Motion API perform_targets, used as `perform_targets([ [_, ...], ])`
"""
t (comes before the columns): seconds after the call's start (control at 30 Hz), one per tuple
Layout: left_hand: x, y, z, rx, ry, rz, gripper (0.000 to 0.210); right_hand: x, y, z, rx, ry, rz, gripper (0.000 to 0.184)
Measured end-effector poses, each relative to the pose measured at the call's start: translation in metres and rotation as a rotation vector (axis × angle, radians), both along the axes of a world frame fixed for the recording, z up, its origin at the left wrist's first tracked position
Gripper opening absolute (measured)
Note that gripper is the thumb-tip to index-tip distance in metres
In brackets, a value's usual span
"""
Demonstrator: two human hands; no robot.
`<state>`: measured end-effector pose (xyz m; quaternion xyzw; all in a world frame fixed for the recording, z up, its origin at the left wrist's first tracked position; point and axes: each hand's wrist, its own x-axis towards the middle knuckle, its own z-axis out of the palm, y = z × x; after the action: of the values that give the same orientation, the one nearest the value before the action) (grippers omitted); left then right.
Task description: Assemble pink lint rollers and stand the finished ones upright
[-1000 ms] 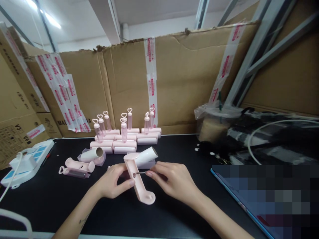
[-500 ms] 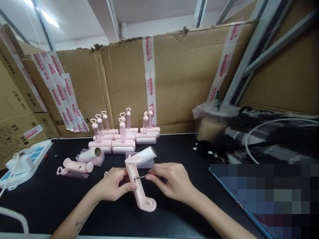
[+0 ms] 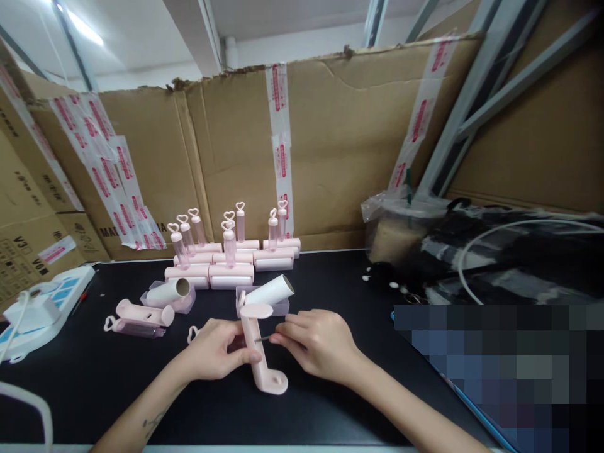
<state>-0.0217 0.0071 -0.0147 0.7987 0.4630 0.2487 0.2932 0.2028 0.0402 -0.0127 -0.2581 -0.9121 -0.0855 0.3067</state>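
My left hand (image 3: 219, 349) is closed around a pale pink lint roller frame (image 3: 257, 352), its thumb pressing the near side. A pink heart-shaped loop (image 3: 193, 334) shows just behind this hand; what joins it to the frame is mostly covered by my fingers. My right hand (image 3: 316, 343) pinches a thin dark metal tool (image 3: 263, 339), whose tip reaches into the frame's inner face. Most of the tool is hidden in my fingers. Right behind the frame, a white paper roll (image 3: 271, 292) leans in a translucent pink cover (image 3: 282, 307).
Several lint rollers (image 3: 231, 277) with upright heart handles stand at the back. To the left lie another roll (image 3: 167, 292) in its cover and a frame (image 3: 144, 313) with a folded handle. A power strip (image 3: 70, 296), a drink cup (image 3: 401, 229) and a blue-edged pixelated object (image 3: 472, 402) flank the table.
The frame has turned slightly in my left hand and stands more upright, its lower end shifted left. My right hand has moved a little left with the tool.
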Motion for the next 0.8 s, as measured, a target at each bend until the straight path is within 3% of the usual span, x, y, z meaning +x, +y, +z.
perform_targets([
  [0.23, -0.0035, -0.0024, -0.0064, -0.146, -0.238, -0.114, 0.039, -0.002, -0.0039, -0.0016, -0.082, 0.099, 0.11, 0.025],
  [0.33, -0.003, -0.0026, -0.0054, -0.173, -0.246, -0.134, 0.041, -0.0023, -0.0044, -0.0015, -0.095, 0.099, 0.137, 0.025],
  [0.57, 0.0004, -0.0033, -0.0004, -0.039, -0.069, -0.038, 0.035, -0.0031, -0.0039, -0.0053, -0.005, 0.045, 0.056, 0.027],
  [0.8, -0.0039, -0.0035, -0.0086, -0.191, -0.26, -0.128, 0.042, -0.0043, -0.0052, -0.0064, -0.121, 0.078, 0.145, 0.028],
])
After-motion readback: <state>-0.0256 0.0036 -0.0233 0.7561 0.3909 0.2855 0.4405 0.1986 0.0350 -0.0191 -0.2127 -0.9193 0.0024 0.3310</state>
